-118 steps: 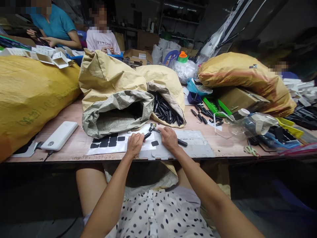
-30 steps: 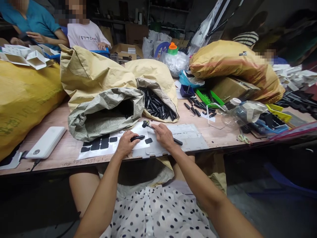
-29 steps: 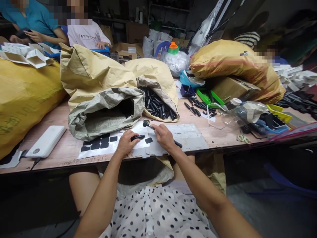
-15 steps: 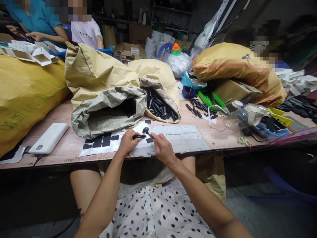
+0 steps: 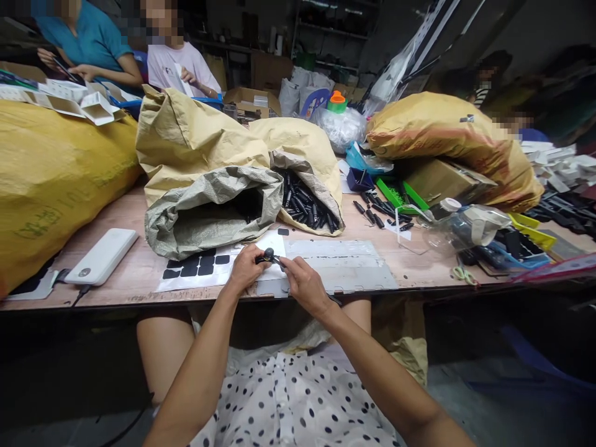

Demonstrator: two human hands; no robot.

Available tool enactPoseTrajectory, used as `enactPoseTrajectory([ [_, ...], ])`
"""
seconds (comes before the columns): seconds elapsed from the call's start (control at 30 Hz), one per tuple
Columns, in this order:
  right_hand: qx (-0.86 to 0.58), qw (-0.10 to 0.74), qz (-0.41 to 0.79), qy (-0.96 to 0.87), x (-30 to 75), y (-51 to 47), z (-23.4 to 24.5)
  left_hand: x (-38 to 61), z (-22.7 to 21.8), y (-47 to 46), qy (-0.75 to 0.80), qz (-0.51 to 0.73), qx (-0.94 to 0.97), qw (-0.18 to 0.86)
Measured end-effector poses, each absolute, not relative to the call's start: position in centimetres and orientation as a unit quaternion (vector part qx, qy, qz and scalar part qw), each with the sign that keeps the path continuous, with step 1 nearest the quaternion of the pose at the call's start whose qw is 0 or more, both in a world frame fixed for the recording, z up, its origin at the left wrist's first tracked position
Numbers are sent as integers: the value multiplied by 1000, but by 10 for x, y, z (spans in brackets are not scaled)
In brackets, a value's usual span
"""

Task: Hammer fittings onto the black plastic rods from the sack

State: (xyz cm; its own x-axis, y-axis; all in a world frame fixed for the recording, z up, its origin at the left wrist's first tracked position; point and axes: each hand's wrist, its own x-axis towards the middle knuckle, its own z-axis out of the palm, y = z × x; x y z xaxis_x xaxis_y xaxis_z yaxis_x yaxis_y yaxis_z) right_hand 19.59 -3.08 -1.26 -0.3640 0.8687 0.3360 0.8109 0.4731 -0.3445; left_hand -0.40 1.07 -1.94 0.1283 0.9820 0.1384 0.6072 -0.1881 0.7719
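My left hand (image 5: 244, 270) is closed, its thumb and fingers pinching a small black elongated piece (image 5: 261, 259) near the table's front edge. In my right hand (image 5: 305, 284), also closed, is a thin rod with a round black head (image 5: 269, 253). The head meets the black piece between my hands; how they join is too small to tell. Below them lie a grey flat board (image 5: 344, 264) and a white sheet bearing black rounded stickers (image 5: 190, 267). Behind stands an open sack (image 5: 205, 180); a second sack (image 5: 298, 136) spills black cylindrical parts (image 5: 307, 205) at its mouth.
A white power bank (image 5: 102, 256) with a cable lies at left, beside a large yellow sack (image 5: 60, 180). To the right are a green tray (image 5: 403, 195), loose black parts, a clear plastic jug (image 5: 456, 226) and scissors (image 5: 463, 274). Other people sit across the table.
My hands have come closer together, and the round black head has moved left against the black piece in my left hand. The camera view has shifted slightly.
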Motion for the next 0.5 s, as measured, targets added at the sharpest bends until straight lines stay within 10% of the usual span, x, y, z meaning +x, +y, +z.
enactPoseTrajectory([
  [0.5,-555,153,-33,-817,218,39,-25,-7,-25,8,567,339,697,279],
])
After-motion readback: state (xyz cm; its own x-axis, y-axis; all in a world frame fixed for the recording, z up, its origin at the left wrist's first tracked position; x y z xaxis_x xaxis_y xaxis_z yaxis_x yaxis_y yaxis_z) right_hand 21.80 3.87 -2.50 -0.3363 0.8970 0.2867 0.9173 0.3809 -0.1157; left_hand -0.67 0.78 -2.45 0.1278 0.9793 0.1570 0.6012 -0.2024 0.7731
